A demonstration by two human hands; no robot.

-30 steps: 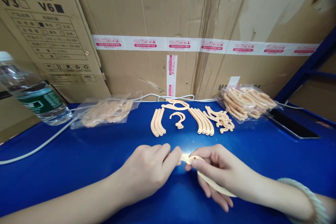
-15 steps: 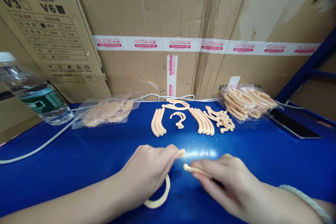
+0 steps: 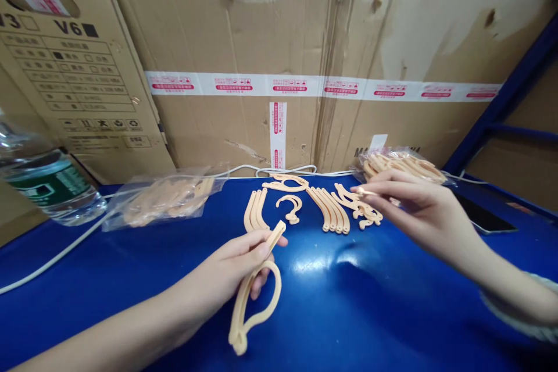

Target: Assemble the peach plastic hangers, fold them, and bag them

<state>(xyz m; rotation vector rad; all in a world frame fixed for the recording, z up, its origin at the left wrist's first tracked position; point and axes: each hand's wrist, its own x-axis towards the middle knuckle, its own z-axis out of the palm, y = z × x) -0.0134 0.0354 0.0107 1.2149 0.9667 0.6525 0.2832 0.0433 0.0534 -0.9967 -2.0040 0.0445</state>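
Observation:
My left hand is closed on a peach plastic loop piece that hangs down from my fingers above the blue table. My right hand reaches out to the far right, pinching a thin peach strip over a small heap of odd-shaped peach parts. Between the hands lie a row of curved strips, a second group of curved strips and a single hook piece.
Cardboard boxes wall off the back. A clear bag of peach parts lies at left, another bag at right. A water bottle lies far left, with a white cable along the table. A dark phone sits at right.
The piece held between both hands came apart. My left hand lifted the loop part up. My right hand moved away to the far right heap with the thin strip.

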